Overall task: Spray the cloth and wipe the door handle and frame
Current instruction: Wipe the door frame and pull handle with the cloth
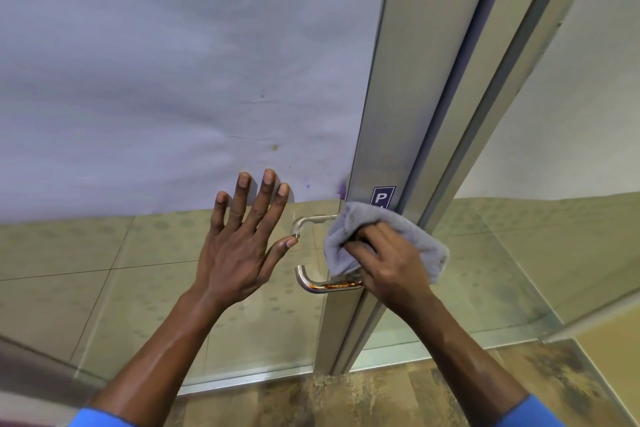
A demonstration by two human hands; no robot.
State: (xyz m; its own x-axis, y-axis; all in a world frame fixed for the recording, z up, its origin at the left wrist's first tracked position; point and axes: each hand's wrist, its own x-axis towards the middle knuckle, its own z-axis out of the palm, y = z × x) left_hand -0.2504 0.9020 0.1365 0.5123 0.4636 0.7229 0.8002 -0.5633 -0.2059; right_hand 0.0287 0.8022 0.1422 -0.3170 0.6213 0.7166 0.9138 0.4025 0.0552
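Right hand [388, 267] grips grey cloth [384, 239], bunched against aluminium door frame [381, 114] where metal D-handle [311, 282] meets it (upper handle mount hidden under cloth). Left hand [242, 239] empty, fingers spread, flat on glass door panel [138, 270], thumb tip near handle's upper bend. Handle's lower bar exposed. Blue sticker [382, 197] just above cloth edge. Glass below hands bare.
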